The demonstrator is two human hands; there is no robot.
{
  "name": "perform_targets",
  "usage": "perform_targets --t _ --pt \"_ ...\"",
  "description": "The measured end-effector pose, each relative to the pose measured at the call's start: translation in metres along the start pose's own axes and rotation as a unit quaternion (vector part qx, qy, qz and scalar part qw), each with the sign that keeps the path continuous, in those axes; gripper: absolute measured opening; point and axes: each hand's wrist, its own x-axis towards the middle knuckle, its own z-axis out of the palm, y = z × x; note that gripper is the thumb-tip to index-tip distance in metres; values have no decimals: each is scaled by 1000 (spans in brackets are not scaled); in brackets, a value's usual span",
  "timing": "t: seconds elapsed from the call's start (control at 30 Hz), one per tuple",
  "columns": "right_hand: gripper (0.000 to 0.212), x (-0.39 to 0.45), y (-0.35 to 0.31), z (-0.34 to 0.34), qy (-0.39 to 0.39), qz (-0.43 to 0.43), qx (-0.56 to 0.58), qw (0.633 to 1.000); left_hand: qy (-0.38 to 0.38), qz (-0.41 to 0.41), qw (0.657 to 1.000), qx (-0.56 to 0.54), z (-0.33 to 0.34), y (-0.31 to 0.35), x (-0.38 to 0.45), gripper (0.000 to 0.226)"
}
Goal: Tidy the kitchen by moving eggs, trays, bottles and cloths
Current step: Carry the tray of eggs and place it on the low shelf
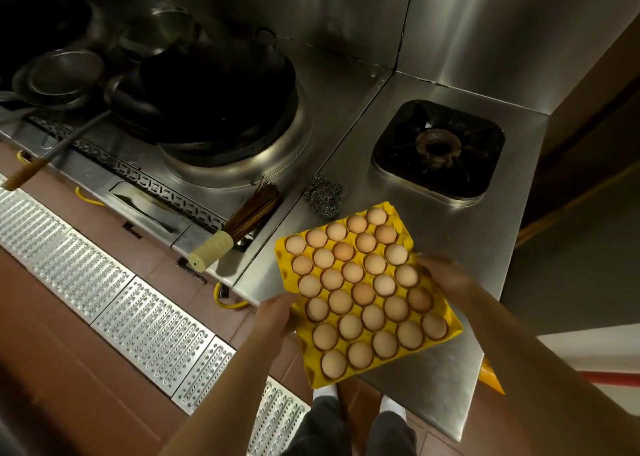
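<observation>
Head view, yellow moulded egg tray (412, 353) full of brown eggs (363, 293) at 5 o'clock over steel table (436, 379) edge, left hand (275, 317) fingers clamped on its 9 o'clock side, right hand (441, 275) blurred, gripping its 3 o'clock side, steel wool scourer (325, 196) at 12 o'clock of tray.

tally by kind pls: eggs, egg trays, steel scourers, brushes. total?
eggs: 30
egg tray: 1
steel scourer: 1
brush: 1
Total: 33
</observation>
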Motion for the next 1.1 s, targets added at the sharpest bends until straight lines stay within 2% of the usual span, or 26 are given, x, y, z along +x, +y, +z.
perform_targets --t 0.07,0.27,0.4,0.57,0.63,0.7,0.77,0.9,1.1 --pt "34 1 2 0 -10 -3 -10 1000 -13 -3 1000 -2 -2 -2 2 14" --pt "15 -1 8 6 -13 -18 19 1000 -55 24 998 -2 -11 -9 -3 24" --pt "16 -2 8 7 -11 -34 30 999 -62 45 997 -19 -12 -11 -8 17" --pt "14 4 8 -1 -47 5 29 998 -43 41 998 -8 -14 -9 -8 48" --pt "12 4 5 -6 -67 24 29 997 -40 42 998 2 -15 -4 -8 46" --pt "21 5 4 -9 -104 64 35 992 -51 35 998 12 -17 1 -10 54" --pt "44 9 8 -10 -146 104 32 983 -59 25 998 19 -19 4 -11 60" --pt "45 19 15 -15 -156 98 18 983 -47 15 999 23 -22 7 -10 39" --pt "29 17 3 -21 -173 101 -10 980 -49 8 998 28 -21 12 -10 32"
